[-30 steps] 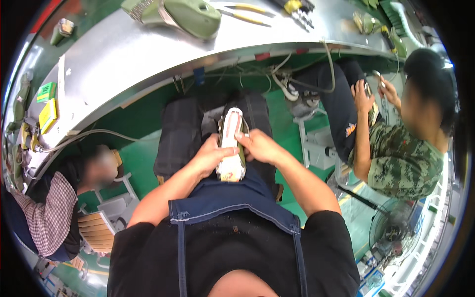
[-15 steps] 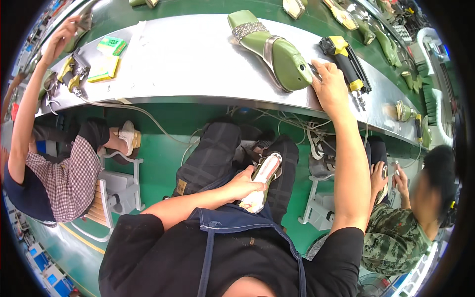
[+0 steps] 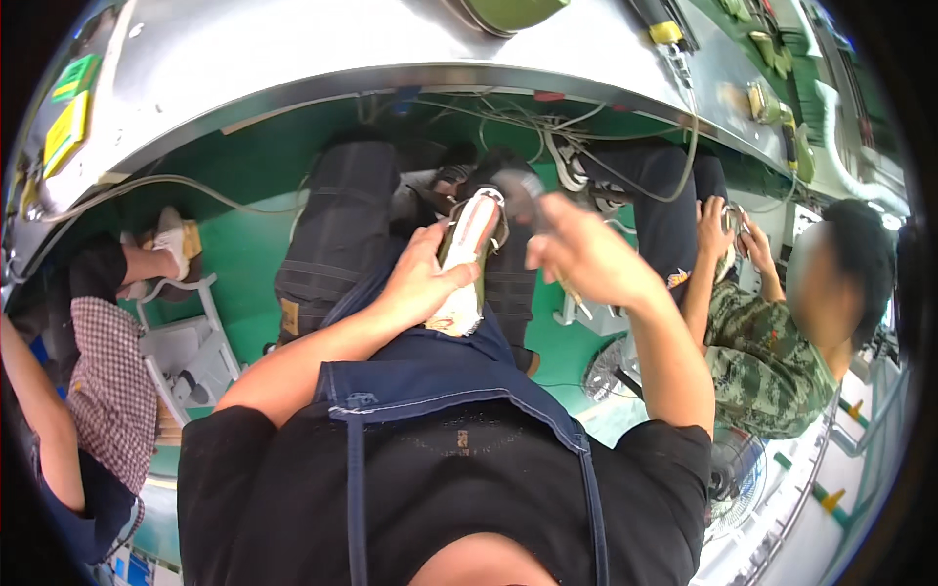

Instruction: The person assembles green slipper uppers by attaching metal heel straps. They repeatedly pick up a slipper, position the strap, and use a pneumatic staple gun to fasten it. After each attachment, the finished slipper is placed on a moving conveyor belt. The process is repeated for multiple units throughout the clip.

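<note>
My left hand is wrapped round a green shoe last above my lap. Its underside faces up, with a long whitish and pinkish insole piece along it and a frayed pale patch at the end closest to me. Just right of the last, my right hand is closed round a hand tool, smeared by motion. A grey head shows past the fingers and a thin pointed end below them; its exact kind cannot be made out. Another green last lies at the bench edge, mostly out of view.
A metal workbench curves across the front. On it are a yellow and black power tool at right and green and yellow boxes at left. Hoses hang below. Co-workers sit on both sides, one in camouflage.
My right hand has come back from beside the last on the bench to my lap, bringing the tool. The view has tilted down; my left hand still holds its last.
</note>
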Available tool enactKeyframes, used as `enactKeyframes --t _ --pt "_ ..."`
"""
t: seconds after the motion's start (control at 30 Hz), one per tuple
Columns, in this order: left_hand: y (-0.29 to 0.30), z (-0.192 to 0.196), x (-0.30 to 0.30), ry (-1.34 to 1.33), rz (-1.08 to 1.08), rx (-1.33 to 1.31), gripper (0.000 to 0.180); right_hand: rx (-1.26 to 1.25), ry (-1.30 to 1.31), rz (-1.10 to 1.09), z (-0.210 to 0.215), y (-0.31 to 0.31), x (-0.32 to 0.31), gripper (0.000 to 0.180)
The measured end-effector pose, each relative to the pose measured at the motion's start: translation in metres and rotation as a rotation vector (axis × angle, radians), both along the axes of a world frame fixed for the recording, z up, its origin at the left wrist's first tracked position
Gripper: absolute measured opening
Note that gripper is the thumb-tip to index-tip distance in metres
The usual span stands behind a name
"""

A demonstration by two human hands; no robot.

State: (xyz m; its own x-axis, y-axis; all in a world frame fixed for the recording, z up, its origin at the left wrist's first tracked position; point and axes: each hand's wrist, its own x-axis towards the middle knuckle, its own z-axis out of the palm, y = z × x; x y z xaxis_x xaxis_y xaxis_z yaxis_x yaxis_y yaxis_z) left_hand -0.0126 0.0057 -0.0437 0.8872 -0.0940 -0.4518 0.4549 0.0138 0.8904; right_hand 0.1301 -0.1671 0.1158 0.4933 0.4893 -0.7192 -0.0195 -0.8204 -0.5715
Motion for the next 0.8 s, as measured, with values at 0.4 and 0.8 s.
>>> enactKeyframes --t 0.4,0.8 --pt "-0.002 -0.01 -0.001 -0.072 -0.006 0.021 0.091 -0.312 0.073 0.577 -0.024 0.035 0.014 0.022" --pt "0.004 0.0 0.005 -0.023 -0.017 -0.036 0.091 -0.266 0.043 0.542 -0.028 0.032 0.005 0.025"
